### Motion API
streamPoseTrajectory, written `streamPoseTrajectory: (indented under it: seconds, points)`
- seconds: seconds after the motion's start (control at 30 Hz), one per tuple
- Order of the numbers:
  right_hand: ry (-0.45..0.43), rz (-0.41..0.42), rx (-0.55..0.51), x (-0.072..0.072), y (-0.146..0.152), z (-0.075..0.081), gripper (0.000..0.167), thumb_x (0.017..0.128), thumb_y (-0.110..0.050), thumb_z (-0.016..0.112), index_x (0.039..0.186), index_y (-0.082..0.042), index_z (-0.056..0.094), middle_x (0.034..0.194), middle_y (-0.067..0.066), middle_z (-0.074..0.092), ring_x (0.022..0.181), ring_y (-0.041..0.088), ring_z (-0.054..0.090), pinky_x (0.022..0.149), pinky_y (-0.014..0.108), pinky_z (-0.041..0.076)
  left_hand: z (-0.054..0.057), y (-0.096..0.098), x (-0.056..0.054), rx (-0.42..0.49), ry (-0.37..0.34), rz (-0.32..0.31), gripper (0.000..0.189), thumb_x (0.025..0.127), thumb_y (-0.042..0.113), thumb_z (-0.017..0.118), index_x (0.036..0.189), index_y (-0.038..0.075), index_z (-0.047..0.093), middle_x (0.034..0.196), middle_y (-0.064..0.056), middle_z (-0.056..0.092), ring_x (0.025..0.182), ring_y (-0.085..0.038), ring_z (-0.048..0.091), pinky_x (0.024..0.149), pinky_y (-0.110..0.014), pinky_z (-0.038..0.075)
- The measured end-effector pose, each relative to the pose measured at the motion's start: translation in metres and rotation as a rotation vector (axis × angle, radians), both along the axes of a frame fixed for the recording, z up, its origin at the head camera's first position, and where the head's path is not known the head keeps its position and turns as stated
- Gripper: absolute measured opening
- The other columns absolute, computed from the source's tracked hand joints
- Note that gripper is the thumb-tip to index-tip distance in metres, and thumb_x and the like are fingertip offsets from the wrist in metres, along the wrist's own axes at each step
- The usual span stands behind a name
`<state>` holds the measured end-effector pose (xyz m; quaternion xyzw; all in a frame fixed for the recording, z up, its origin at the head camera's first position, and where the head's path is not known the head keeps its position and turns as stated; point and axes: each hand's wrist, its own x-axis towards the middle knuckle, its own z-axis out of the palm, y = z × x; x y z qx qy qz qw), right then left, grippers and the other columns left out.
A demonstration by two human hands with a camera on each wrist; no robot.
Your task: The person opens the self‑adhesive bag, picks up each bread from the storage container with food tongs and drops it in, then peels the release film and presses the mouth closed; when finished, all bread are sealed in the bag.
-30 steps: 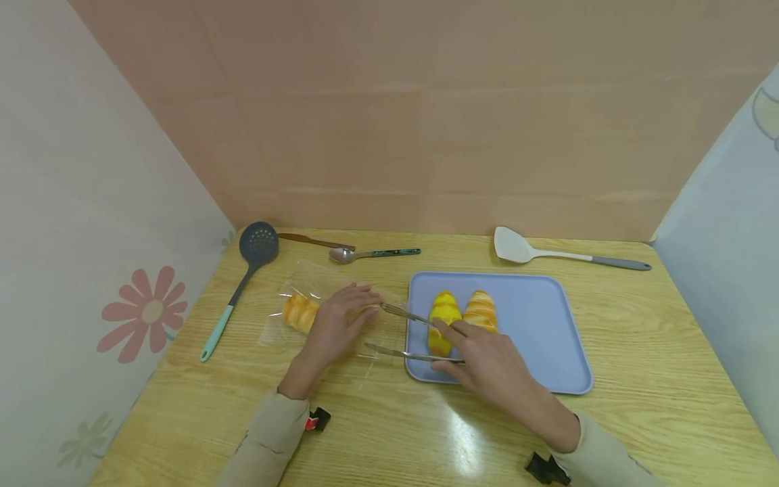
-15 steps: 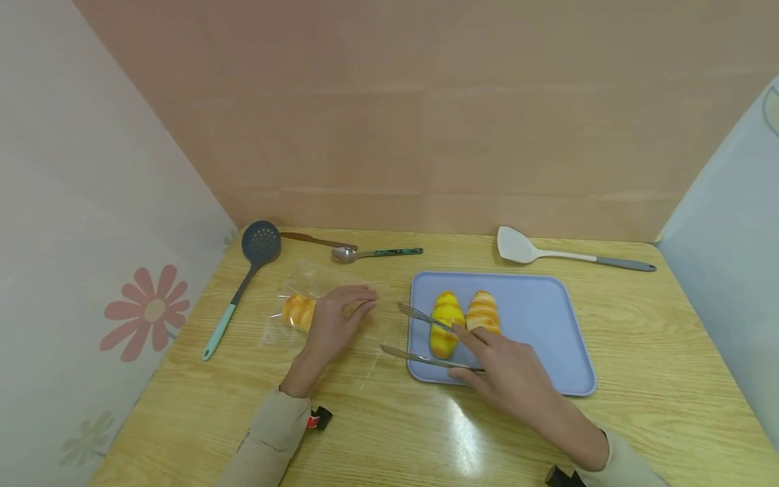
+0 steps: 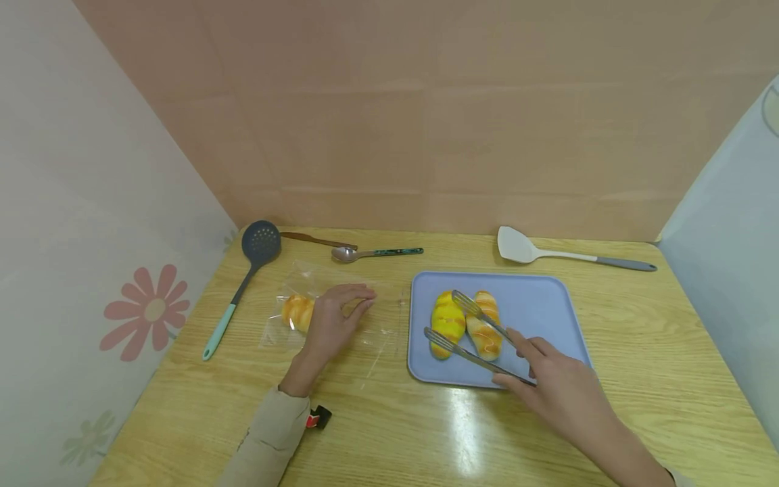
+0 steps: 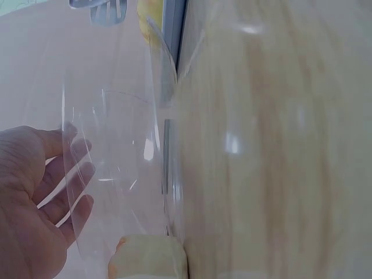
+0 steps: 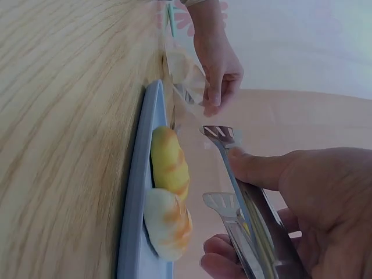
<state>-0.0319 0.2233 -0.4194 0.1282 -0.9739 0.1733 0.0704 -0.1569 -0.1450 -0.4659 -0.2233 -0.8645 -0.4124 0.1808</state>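
Note:
My left hand (image 3: 335, 318) pinches the upper film at the mouth of a clear plastic bag (image 4: 116, 180), lifting it from the table. Inside that bag lies a golden bread roll (image 3: 297, 312), partly hidden by the hand. In my right hand (image 3: 569, 389) is a pair of metal tongs (image 3: 465, 304), gripped between thumb and fingers. The tongs' arms are spread, with nothing clamped between them, above the blue tray (image 3: 544, 318). On the tray a yellow bread roll (image 3: 447, 321) and a cream-and-orange bread roll (image 3: 489, 341) lie side by side beneath the tong tips.
A slotted skimmer (image 3: 261, 245) with a mint handle lies at the left. Along the back are a brown knife-like utensil (image 3: 316, 239), a spoon (image 3: 347, 255) and a white spatula (image 3: 516, 245). Walls close off the back and both sides of the table (image 3: 663, 352).
My right hand has drawn the tongs rightward, from the bag's mouth to over the two rolls on the tray. The left hand stays almost still at the bag.

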Motion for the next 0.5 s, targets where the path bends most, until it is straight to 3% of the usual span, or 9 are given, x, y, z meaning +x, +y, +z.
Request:
streamPoseTrajectory:
  seconds: [0.27,0.37,0.5]
  points:
    - [-0.069,-0.102,0.003,0.014,0.023,-0.002,0.081,0.09,-0.048,0.092,0.149,0.001,0.066,0.113,0.012,0.076,0.073,0.011,0.066,0.051,0.037,0.051,0.001,-0.001,0.0,-0.01,-0.007,0.0,0.011,0.098,0.006,0.085,0.109,0.006,0.087,0.118,-0.011,0.083,0.12,-0.035,0.077,0.109,-0.054,0.059]
    - [-0.053,-0.13,0.017,0.02,0.031,-0.003,0.082,0.089,-0.051,0.092,0.148,0.0,0.066,0.103,0.007,0.073,0.067,0.006,0.06,0.049,0.034,0.047,0.0,-0.001,0.0,-0.014,-0.008,0.001,0.011,0.098,0.006,0.084,0.109,0.006,0.087,0.118,-0.011,0.083,0.12,-0.036,0.076,0.109,-0.055,0.059]
    - [-0.047,-0.158,0.034,0.025,0.038,-0.005,0.081,0.09,-0.052,0.091,0.147,0.0,0.066,0.101,0.009,0.072,0.063,0.01,0.062,0.048,0.039,0.047,0.0,-0.001,-0.001,-0.012,0.004,0.002,0.012,0.097,0.006,0.085,0.109,0.006,0.087,0.117,-0.012,0.084,0.119,-0.036,0.077,0.108,-0.056,0.06]
